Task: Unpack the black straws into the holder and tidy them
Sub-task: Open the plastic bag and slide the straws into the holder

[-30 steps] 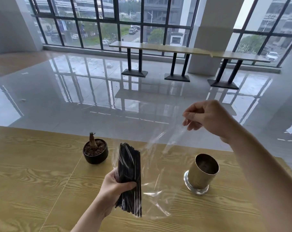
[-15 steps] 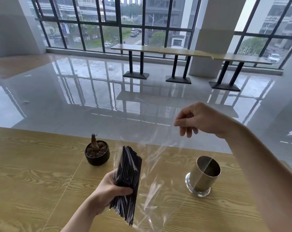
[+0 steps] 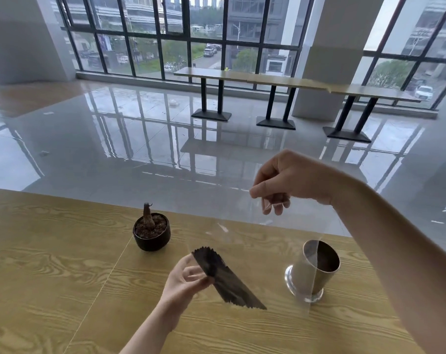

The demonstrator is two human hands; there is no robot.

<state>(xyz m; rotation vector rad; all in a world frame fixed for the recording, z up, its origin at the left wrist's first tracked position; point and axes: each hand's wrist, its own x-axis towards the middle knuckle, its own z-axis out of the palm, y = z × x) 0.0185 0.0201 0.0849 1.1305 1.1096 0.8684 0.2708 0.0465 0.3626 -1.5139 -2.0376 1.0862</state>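
My left hand grips a flat bundle of black straws near its upper end, above the wooden table. The bundle slants down to the right, blurred by motion. Higher up and to the right, my right hand pinches the top of a clear plastic bag. The bag hangs stretched down around the straws and reaches in front of the holder. The metal holder, a shiny cup on a round base, stands upright to the right of the straws; nothing shows inside it.
A small black pot with a bare plant stub stands left of the straws. The table's far edge runs just behind the pot. Beyond it lies a glossy floor with long tables by the windows.
The straw bundle has tipped from nearly upright to slanting down to the right. My right hand has stayed raised with the bag, and the camera has tilted slightly.
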